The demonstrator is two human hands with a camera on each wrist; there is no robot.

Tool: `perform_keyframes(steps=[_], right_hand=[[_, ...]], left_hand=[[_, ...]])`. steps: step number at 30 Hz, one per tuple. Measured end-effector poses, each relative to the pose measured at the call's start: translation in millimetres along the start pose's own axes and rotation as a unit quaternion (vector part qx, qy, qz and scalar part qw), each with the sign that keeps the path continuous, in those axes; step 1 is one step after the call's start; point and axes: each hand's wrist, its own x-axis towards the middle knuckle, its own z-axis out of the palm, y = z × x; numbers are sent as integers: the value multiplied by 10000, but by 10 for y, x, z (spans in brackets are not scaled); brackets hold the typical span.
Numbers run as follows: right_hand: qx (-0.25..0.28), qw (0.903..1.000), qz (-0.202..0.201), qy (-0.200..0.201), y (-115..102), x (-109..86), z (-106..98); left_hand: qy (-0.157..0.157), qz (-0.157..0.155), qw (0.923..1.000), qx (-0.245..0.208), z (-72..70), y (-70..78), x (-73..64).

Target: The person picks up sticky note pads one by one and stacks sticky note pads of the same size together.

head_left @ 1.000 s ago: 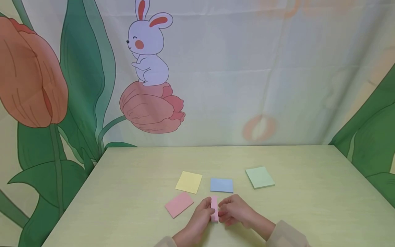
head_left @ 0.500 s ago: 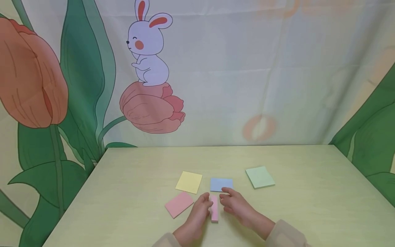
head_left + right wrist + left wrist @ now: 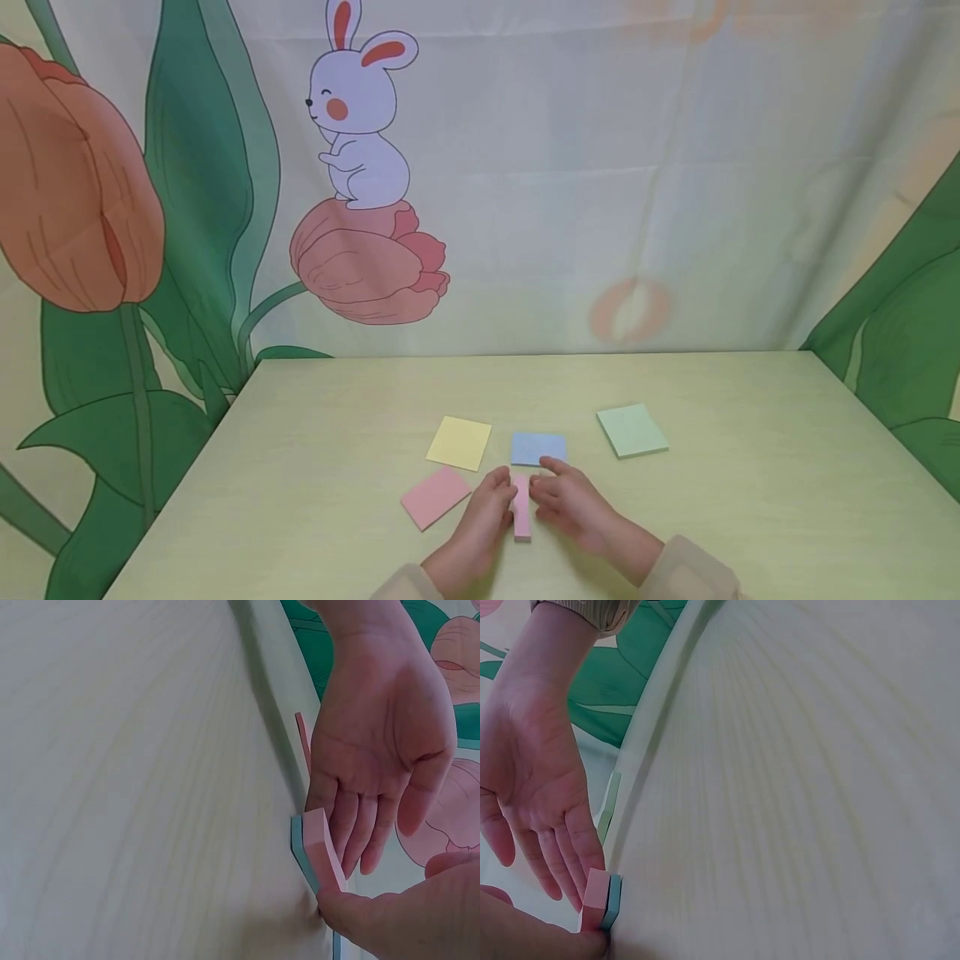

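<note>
A narrow pink sticky-note pad (image 3: 522,523) lies lengthwise between my two hands. Both wrist views reveal a teal pad (image 3: 613,901) directly under it, their edges nearly lined up. My left hand (image 3: 483,518) lines the left side of this small stack, fingers extended, palm turned inward. On the opposite side is my right hand (image 3: 579,510), also with extended fingers, its fingertips right at the stack's edge; its index finger overlaps the corner of a blue pad (image 3: 531,447) in the head view. Neither hand curls round the stack.
Just left of my left hand rests a pink rectangular pad (image 3: 435,497). Behind it lies a yellow square note (image 3: 459,442). A thicker green square pad (image 3: 632,432) sits farther right. The pale table (image 3: 330,433) ends at a printed cloth backdrop (image 3: 555,208).
The fingers of both hands have straightened from a curled pose at the stack. My right hand drew back slightly, then came in again toward it. The pads stay almost where they were.
</note>
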Motion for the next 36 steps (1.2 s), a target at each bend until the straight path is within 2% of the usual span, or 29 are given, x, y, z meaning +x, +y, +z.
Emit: perform_keyframes(steps=[15,23,36], right_hand=[[355,9991,134,-172,-36,-4,21],[438,9988,109,-185,-27,5,17],[479,9987,80,-178,-29,-7,14]], left_hand=[[15,-105,9999,59,30,14,-10],[-35,41,10000,-45,53,2,-36],[-60,40,9998,-160,111,12,-59]])
